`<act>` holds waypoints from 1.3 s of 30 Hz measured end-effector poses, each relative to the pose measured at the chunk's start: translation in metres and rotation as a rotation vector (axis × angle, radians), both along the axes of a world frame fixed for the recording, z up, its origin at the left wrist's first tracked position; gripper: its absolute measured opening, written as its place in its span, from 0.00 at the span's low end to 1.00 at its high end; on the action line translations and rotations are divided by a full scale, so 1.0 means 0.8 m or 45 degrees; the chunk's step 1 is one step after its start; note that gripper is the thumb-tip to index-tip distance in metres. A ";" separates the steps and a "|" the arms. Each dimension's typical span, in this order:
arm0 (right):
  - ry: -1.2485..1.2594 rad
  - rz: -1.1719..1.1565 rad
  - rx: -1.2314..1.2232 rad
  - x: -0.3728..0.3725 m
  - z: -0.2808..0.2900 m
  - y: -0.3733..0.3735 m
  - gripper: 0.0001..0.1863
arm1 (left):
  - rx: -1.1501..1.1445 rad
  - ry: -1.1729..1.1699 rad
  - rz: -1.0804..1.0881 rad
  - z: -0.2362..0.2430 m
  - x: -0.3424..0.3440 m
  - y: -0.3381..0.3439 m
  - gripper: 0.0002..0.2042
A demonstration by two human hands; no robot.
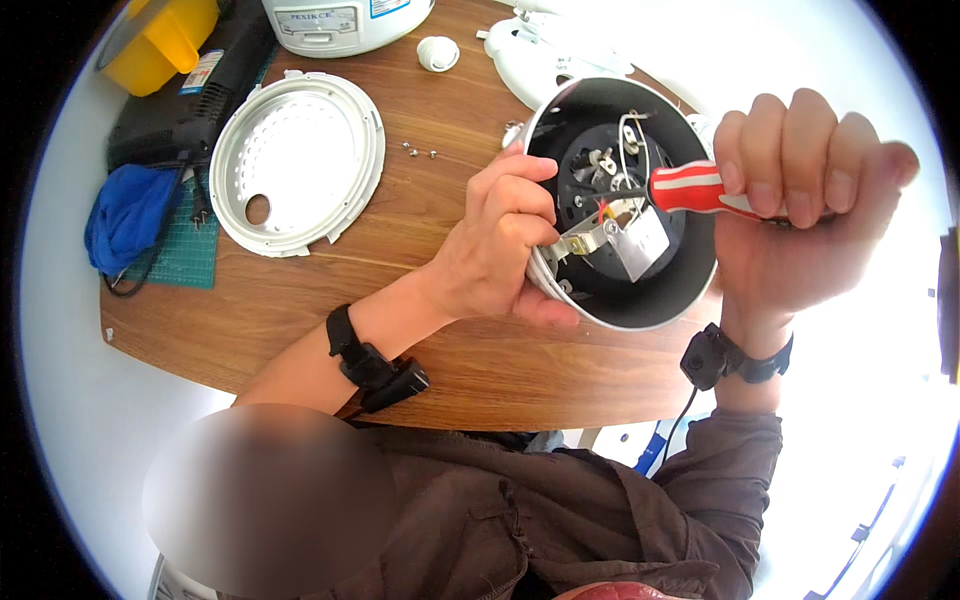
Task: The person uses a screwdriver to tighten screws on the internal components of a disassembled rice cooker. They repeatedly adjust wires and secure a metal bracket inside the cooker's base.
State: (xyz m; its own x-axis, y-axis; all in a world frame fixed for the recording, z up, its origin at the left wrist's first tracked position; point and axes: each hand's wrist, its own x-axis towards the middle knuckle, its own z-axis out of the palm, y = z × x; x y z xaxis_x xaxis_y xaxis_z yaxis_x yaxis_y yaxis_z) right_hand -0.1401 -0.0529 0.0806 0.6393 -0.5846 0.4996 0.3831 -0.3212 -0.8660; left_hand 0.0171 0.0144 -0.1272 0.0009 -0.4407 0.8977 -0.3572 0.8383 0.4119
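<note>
Appliance shell (pixel 652 302), dark inside and open at the mouth, tilts toward the wearer over the right-hand part of a wooden table (pixel 500 372) in the head view; whether it rests on the surface cannot be told. The left hand (pixel 508 228) is half curled, fingers hooked over the shell's left rim, while the right hand (pixel 803 195) is closed in a fist around a red-and-white screwdriver (pixel 688 188), its shaft reaching inside; contact at the tip is too small to confirm. Apparently done: a perforated white cover (pixel 300 160) lies detached toward the table's left edge, and several small screws (pixel 413 152) sit loose between cover and shell. Apparently unfinished: white wires (pixel 625 150) and a bright metal plate (pixel 640 245) remain exposed within the shell, suggesting screw work midway through. Near the far edge stand a white round fitting (pixel 437 54) and a white moulded part (pixel 545 55); a blue cloth (pixel 135 215) and green mat (pixel 185 255) occupy the left edge.
</note>
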 end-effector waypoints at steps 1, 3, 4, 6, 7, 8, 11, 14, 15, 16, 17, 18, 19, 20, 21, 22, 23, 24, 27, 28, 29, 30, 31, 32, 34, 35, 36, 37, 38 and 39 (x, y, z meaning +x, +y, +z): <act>0.010 0.010 -0.008 0.001 0.000 -0.005 0.25 | -0.013 -0.025 0.024 0.000 0.002 -0.001 0.33; 0.023 -0.011 -0.018 -0.004 0.004 -0.005 0.25 | -0.017 0.001 -0.028 0.004 -0.001 -0.005 0.31; 0.029 -0.021 -0.022 -0.006 0.006 -0.004 0.24 | -0.019 0.015 -0.054 0.006 -0.002 -0.007 0.30; 0.042 -0.035 -0.035 -0.001 0.006 -0.004 0.24 | -0.013 -0.035 -0.066 0.011 0.006 -0.011 0.24; 0.050 -0.046 -0.042 0.001 0.007 -0.003 0.24 | -0.010 -0.059 -0.076 0.013 0.008 -0.014 0.23; 0.050 -0.019 -0.047 0.005 0.006 -0.006 0.24 | -0.019 -0.056 -0.038 0.013 0.012 -0.015 0.20; 0.063 0.048 -0.068 0.008 0.005 -0.012 0.24 | -0.051 -0.048 0.028 0.017 0.014 -0.018 0.14; 0.099 0.132 -0.089 0.000 0.010 -0.013 0.24 | -0.082 -0.046 0.019 0.031 0.010 -0.022 0.10; 0.107 0.183 -0.088 0.001 0.011 -0.014 0.24 | -0.090 -0.050 0.026 0.034 0.010 -0.024 0.09; 0.114 0.233 -0.087 0.002 0.013 -0.016 0.24 | -0.098 -0.053 0.032 0.036 0.010 -0.025 0.09; 0.159 0.319 -0.116 0.002 0.015 -0.020 0.25 | -0.097 -0.065 0.030 0.036 0.011 -0.026 0.09; 0.204 0.404 -0.144 0.001 0.017 -0.025 0.25 | -0.096 -0.076 0.028 0.036 0.011 -0.027 0.08; 0.227 0.527 -0.173 0.002 0.019 -0.033 0.25 | -0.096 -0.087 0.026 0.035 0.012 -0.027 0.08; 0.257 0.648 -0.201 0.004 0.022 -0.040 0.25 | -0.098 -0.090 0.022 0.036 0.012 -0.027 0.08; 0.267 0.803 -0.228 0.009 0.024 -0.050 0.25 | -0.101 -0.092 0.015 0.037 0.011 -0.028 0.09; 0.277 0.957 -0.254 0.012 0.025 -0.060 0.25 | -0.104 -0.093 0.006 0.037 0.009 -0.029 0.09; 0.225 0.993 -0.178 0.016 0.022 -0.070 0.25 | -0.108 -0.099 0.016 0.037 0.011 -0.029 0.09; 0.174 1.028 -0.101 0.018 0.018 -0.079 0.24 | -0.113 -0.106 0.024 0.037 0.012 -0.030 0.09; -0.211 0.924 -0.128 0.034 -0.009 -0.076 0.16 | -0.113 -0.109 0.035 0.035 0.012 -0.029 0.09; -0.180 0.584 -0.220 0.033 -0.003 -0.056 0.17 | -0.114 -0.105 0.027 0.035 0.010 -0.031 0.09; -0.108 0.246 -0.298 0.039 0.003 -0.036 0.18 | -0.118 -0.103 0.047 0.034 0.010 -0.032 0.10; -0.012 -0.059 -0.334 0.046 0.009 -0.015 0.18 | -0.117 -0.102 0.072 0.032 0.011 -0.032 0.12; 0.196 -0.384 -0.543 0.045 0.021 -0.007 0.17 | -0.117 -0.102 0.098 0.032 0.012 -0.031 0.13; 0.333 -0.553 -0.819 0.029 0.018 -0.014 0.19 | -0.119 -0.102 0.097 0.033 0.012 -0.031 0.13; 0.602 -0.857 -1.199 -0.001 0.020 -0.021 0.22 | -0.116 -0.104 0.103 0.035 0.014 -0.029 0.13; 0.768 -0.985 -1.309 -0.015 0.025 -0.014 0.22 | -0.119 -0.097 0.076 0.036 0.012 -0.029 0.12; 0.936 -1.110 -1.417 -0.023 0.030 -0.007 0.21 | -0.123 -0.089 0.052 0.036 0.010 -0.030 0.10; 1.077 -1.107 -1.466 -0.027 0.038 -0.002 0.18 | -0.127 -0.081 0.028 0.037 0.009 -0.030 0.09; 1.127 -0.996 -1.436 -0.032 0.046 -0.004 0.17 | -0.127 -0.084 0.022 0.035 0.007 -0.030 0.09; 1.166 -0.874 -1.412 -0.035 0.055 -0.009 0.17 | -0.127 -0.088 0.030 0.034 0.008 -0.030 0.09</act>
